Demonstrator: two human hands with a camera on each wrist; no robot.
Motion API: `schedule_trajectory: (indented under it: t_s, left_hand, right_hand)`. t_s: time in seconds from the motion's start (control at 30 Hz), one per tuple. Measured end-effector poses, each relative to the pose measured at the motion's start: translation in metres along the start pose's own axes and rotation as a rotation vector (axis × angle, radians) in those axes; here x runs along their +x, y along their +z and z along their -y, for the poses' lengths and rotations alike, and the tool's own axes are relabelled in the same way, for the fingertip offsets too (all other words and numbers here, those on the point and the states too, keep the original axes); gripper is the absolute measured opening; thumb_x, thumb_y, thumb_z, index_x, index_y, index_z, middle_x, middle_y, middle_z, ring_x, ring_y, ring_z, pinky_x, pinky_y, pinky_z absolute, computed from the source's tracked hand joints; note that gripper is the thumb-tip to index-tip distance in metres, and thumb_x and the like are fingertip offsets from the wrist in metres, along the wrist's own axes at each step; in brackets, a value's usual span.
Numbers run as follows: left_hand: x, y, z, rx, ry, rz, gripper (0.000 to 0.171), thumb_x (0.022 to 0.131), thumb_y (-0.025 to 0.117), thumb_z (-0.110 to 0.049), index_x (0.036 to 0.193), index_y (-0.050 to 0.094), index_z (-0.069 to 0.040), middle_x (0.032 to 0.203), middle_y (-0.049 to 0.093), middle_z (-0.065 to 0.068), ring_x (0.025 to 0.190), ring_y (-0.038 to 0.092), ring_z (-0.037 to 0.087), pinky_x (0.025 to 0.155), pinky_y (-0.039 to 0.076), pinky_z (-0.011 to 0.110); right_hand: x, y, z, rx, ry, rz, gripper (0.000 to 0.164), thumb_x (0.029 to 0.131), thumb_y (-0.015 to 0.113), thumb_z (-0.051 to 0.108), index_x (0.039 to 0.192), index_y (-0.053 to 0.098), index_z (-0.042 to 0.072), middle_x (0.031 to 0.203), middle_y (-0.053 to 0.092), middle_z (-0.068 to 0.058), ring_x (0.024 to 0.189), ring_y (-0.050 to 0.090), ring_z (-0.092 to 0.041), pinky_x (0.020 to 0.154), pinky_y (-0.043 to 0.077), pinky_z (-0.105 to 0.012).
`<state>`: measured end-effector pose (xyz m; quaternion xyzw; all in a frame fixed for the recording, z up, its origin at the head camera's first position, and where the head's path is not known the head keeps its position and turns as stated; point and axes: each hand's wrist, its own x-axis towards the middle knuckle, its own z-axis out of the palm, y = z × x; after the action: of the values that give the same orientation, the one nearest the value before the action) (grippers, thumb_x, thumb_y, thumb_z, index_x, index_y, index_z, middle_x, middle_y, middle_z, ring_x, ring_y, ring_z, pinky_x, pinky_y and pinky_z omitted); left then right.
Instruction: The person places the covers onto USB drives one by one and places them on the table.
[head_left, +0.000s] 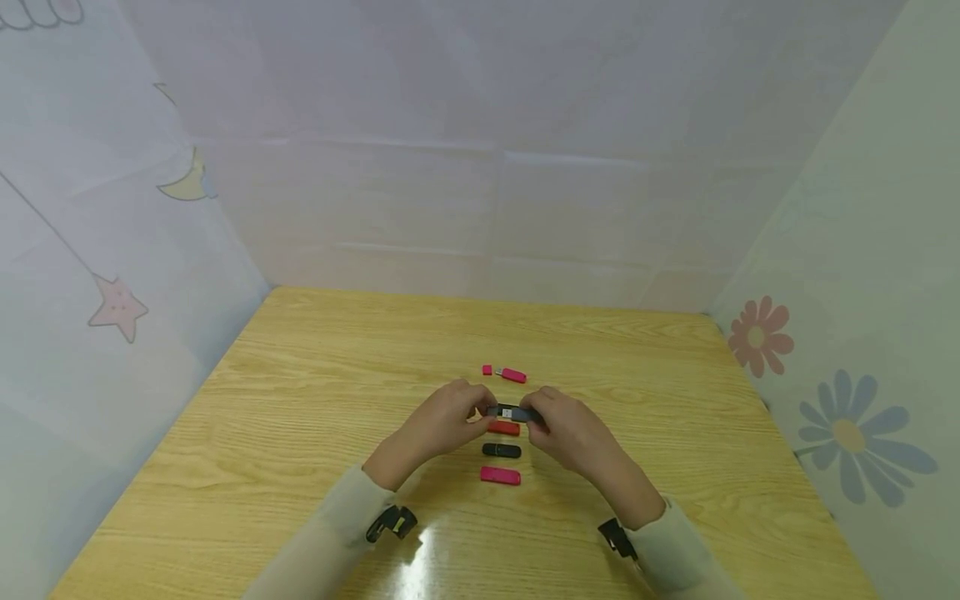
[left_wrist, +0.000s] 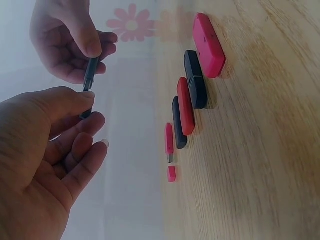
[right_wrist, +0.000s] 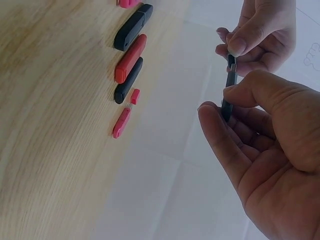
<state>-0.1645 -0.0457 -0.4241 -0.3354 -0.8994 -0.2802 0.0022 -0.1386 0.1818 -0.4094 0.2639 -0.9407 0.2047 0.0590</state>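
Above the table, both hands hold a dark grey USB stick [head_left: 522, 415] whose metal plug [head_left: 507, 413] is bare between them. My left hand [head_left: 447, 417] pinches the dark cap [left_wrist: 86, 111] between thumb and index finger. The body [right_wrist: 229, 95] is pinched by the thumb and fingers of my right hand [head_left: 573, 427]. Below the hands lie a red USB stick [left_wrist: 185, 106], a black one [left_wrist: 195, 80] and another black one [right_wrist: 128, 81], the last mostly hidden in the head view. Nearest me is a capped pink USB stick [head_left: 500, 476].
Farther back on the wooden table [head_left: 337, 350] lies an uncapped pink USB stick [head_left: 513, 375], its plug toward a small pink cap [head_left: 487, 370]. Printed cloth walls [head_left: 450, 208] stand at the back and both sides. Each wrist wears a black camera mount [head_left: 392, 522].
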Motion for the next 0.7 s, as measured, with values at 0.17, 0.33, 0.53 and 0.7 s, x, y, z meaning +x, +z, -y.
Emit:
schedule_trajectory:
  t_s: [0.17,0.33,0.53,0.7]
  left_hand:
    - [-0.0001,-0.0005,-0.0010,-0.004,0.013,0.000,0.008,0.097,0.070,-0.017,0.103,0.071,-0.014,0.093,0.070,-0.005,0.081,0.057,0.012,0.069,0.048,0.025]
    - [-0.0003,0.0006,-0.0011,-0.002,0.007,0.009,0.008,0.097,0.070,-0.018,0.104,0.071,-0.014,0.094,0.069,-0.006,0.081,0.056,0.012,0.069,0.047,0.024]
    - [-0.0004,0.0007,-0.0030,-0.004,0.006,0.011,0.008,0.098,0.070,-0.019,0.104,0.072,-0.014,0.093,0.070,-0.006,0.084,0.059,0.016,0.071,0.047,0.024]
    - [-0.0005,0.0001,-0.0050,0.003,-0.002,0.012,0.009,0.098,0.069,-0.019,0.105,0.072,-0.015,0.092,0.070,-0.007,0.085,0.060,0.017,0.071,0.047,0.025]
  right_hand:
    - [0.0001,0.0004,0.0006,-0.002,-0.009,-0.010,0.018,0.086,0.074,0.003,0.103,0.071,0.006,0.091,0.064,0.000,0.070,0.049,-0.008,0.062,0.045,-0.022]
    - [0.0002,0.0005,0.0013,-0.003,-0.008,-0.007,0.018,0.086,0.074,0.003,0.103,0.071,0.006,0.090,0.064,0.000,0.070,0.049,-0.008,0.062,0.045,-0.022]
    - [0.0000,0.0013,0.0020,-0.010,-0.018,-0.011,0.018,0.086,0.075,0.005,0.104,0.071,0.007,0.091,0.064,0.001,0.070,0.049,-0.008,0.063,0.045,-0.022]
    - [-0.0008,0.0028,0.0013,-0.006,-0.022,-0.015,0.018,0.087,0.074,0.005,0.104,0.071,0.007,0.093,0.064,0.001,0.071,0.050,-0.008,0.064,0.047,-0.022]
